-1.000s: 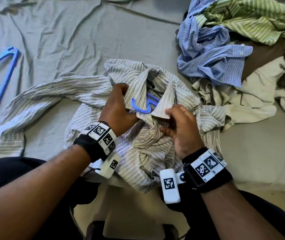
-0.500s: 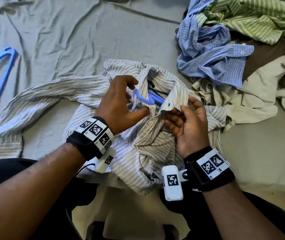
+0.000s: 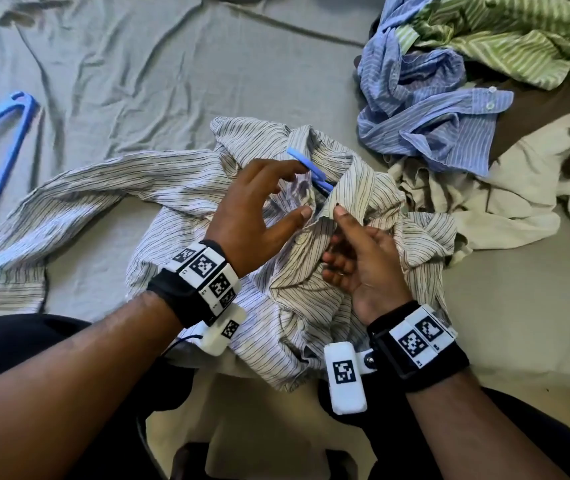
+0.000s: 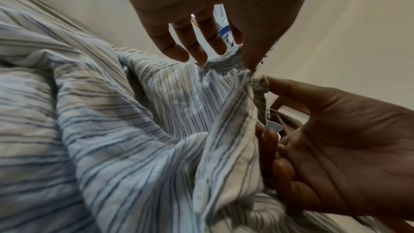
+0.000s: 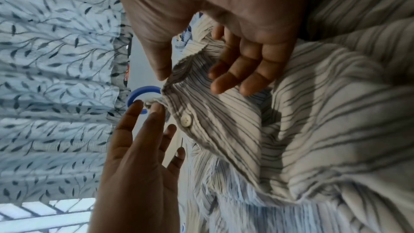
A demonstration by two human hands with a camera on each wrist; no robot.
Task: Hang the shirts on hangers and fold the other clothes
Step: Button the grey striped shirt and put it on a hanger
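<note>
Since half a second ago both hands have risen toward the collar: left hand [image 3: 252, 216] fingers [image 3: 288, 168] spread and relaxed, thumb touching the cream dark-striped cotton shirt [image 3: 311, 299]; right hand [image 3: 363, 265] seemingly pinches its placket. Inside the collar sits the blue plastic hanger [image 3: 306, 166], on the grey bed sheet [image 3: 172, 64].

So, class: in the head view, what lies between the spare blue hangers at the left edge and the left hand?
The striped shirt's long sleeve on grey bedsheet, head view.
</note>
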